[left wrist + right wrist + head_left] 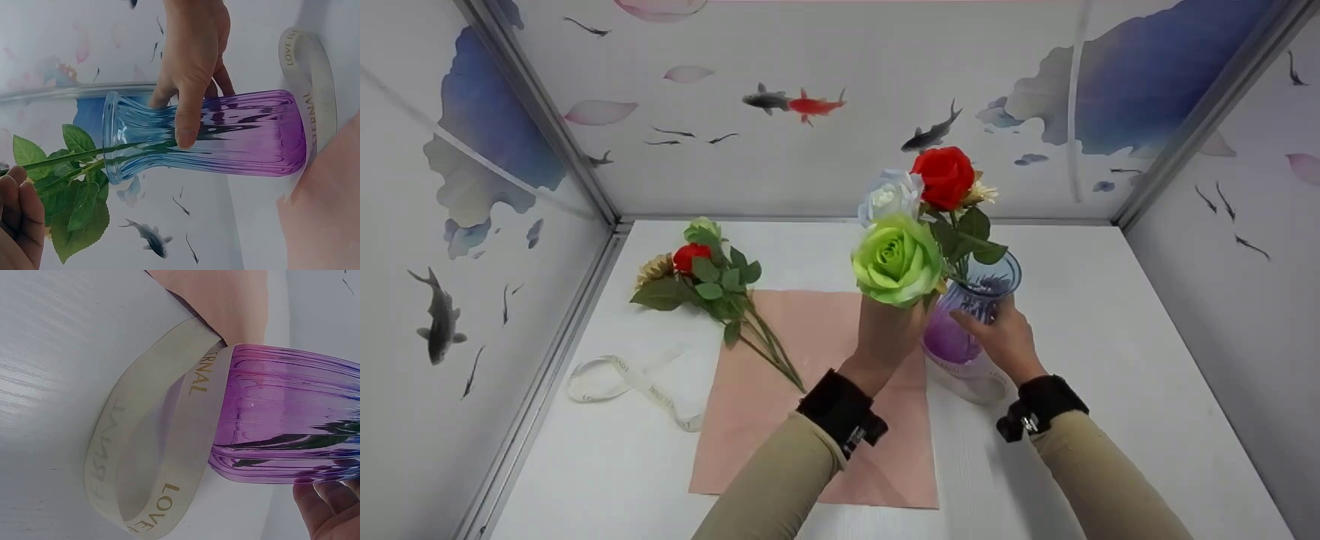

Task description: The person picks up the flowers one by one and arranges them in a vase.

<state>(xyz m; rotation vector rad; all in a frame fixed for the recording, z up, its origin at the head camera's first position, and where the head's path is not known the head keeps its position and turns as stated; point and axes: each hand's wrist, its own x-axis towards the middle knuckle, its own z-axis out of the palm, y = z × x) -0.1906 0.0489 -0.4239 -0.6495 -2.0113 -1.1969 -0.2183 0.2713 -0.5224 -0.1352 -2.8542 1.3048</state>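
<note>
A glass vase (952, 337), blue at the top and purple at the base, stands upright right of centre. My right hand (1009, 341) grips its side, thumb in front. My left hand (881, 341) is mostly hidden behind the flowers in the head view; in the left wrist view its fingers (25, 205) pinch green stems (73, 156) above the vase mouth. The stems' lower ends are inside the glass. On them are a green rose (896, 262), a pale blue-white rose (891, 196), a red rose (945, 177) and a small cream flower (981, 193).
Pink paper (817, 450) lies mid-table, with a second bunch of flowers (720, 281) partly across its upper left. One printed ribbon (641, 386) lies at the left. Another ribbon (188, 439) loops beside the vase base. Printed panels enclose the table's back and sides.
</note>
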